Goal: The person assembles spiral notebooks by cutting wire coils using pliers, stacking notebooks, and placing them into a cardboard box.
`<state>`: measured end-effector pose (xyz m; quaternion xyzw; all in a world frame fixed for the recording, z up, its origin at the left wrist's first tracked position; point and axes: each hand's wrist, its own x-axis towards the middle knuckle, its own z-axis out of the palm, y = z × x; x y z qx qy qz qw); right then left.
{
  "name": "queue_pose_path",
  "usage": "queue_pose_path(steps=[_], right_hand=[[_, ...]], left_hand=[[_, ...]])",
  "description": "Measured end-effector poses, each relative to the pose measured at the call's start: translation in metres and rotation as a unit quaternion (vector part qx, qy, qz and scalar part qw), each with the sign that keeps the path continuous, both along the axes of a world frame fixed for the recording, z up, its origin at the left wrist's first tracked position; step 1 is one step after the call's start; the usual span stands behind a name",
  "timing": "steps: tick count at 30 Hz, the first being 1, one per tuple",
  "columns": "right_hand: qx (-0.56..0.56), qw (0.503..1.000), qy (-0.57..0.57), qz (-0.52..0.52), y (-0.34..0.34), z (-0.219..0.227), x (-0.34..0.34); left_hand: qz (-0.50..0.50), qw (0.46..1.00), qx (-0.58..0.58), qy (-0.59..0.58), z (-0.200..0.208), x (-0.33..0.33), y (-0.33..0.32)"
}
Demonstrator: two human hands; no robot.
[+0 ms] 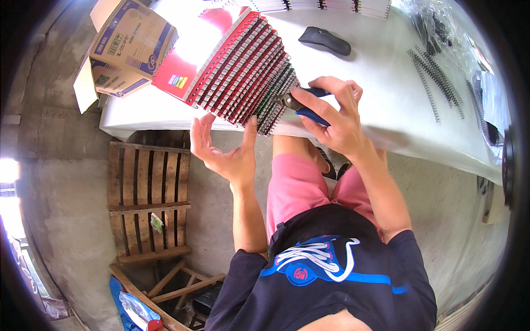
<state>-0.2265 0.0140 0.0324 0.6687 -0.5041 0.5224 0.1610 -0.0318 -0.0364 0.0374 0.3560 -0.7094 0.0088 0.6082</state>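
A fanned stack of red spiral-bound notebooks (234, 69) lies at the table's near edge, its rows of coil bindings facing me. My left hand (229, 157) is at the stack's near edge, thumb on the bindings and fingers farther left, widely spread around that edge. In my right hand (339, 118) is a pair of blue-handled cutting pliers (313, 117). The plier jaws are at the right end of the coil rows. Exactly what they touch there is too small to make out.
The white-covered table (375, 83) bears a dark pouch (324, 41), loose black coils (439, 80) and clear plastic wrap (436, 22). An open cardboard box (132, 47) stands at the far left. Below the table's left end is a wooden pallet (149, 201).
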Motion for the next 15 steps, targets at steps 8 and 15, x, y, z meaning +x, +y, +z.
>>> queue_pose_path(steps=[8,15], right_hand=[[0.056,0.996,0.06,0.022,0.006,-0.007,0.009],[0.037,0.992,0.119,-0.005,0.004,-0.011,0.02]], left_hand=[[-0.074,0.988,-0.02,0.13,-0.008,0.01,-0.005],[-0.076,0.997,0.016,0.028,-0.015,0.022,0.0]])
